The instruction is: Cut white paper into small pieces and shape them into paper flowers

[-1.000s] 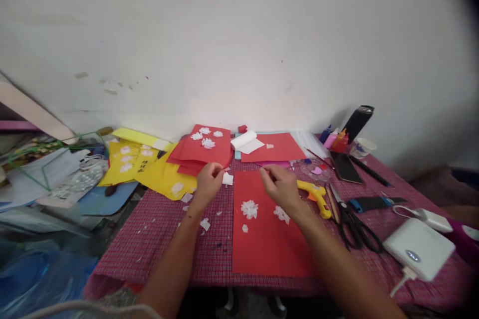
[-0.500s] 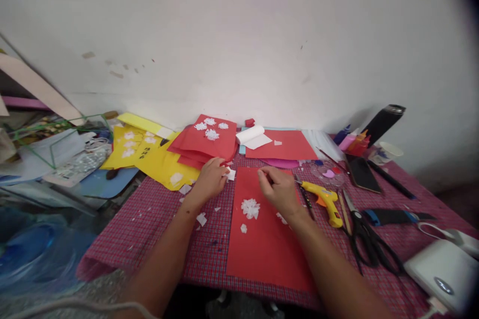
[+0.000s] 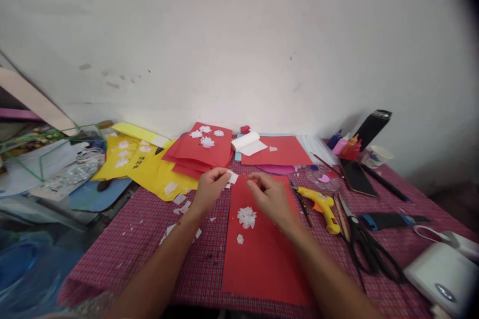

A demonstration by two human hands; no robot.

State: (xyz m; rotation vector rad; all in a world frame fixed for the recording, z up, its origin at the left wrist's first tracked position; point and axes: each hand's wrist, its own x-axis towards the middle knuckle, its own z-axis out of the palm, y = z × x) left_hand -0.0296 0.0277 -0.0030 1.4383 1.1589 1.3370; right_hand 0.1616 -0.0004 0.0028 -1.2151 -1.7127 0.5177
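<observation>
My left hand [image 3: 209,192] pinches a small white paper piece [image 3: 232,177] between thumb and fingers, just over the top left corner of a red sheet [image 3: 262,269]. Close by on the right, my right hand [image 3: 273,200] hovers above that sheet. Its thumb and forefinger are bent and slightly apart, and I see nothing between them. A ruffled white paper flower [image 3: 247,217] lies on the red sheet below the hands. Under the flower is a small white scrap [image 3: 240,239]. My right forearm covers part of the sheet's right side.
Right of the sheet lie a yellow glue gun [image 3: 322,205], black-handled scissors [image 3: 368,246] and a blue-black tool [image 3: 389,220]. Behind are a white paper roll [image 3: 247,142] and red sheets with white flowers [image 3: 200,154]. A black bottle [image 3: 370,132] stands back right. Paper scraps [image 3: 181,199] litter the left.
My left hand has brought the white paper piece toward the red sheet. My right hand has shifted left, and its fingers have opened slightly. The camera view has moved a little.
</observation>
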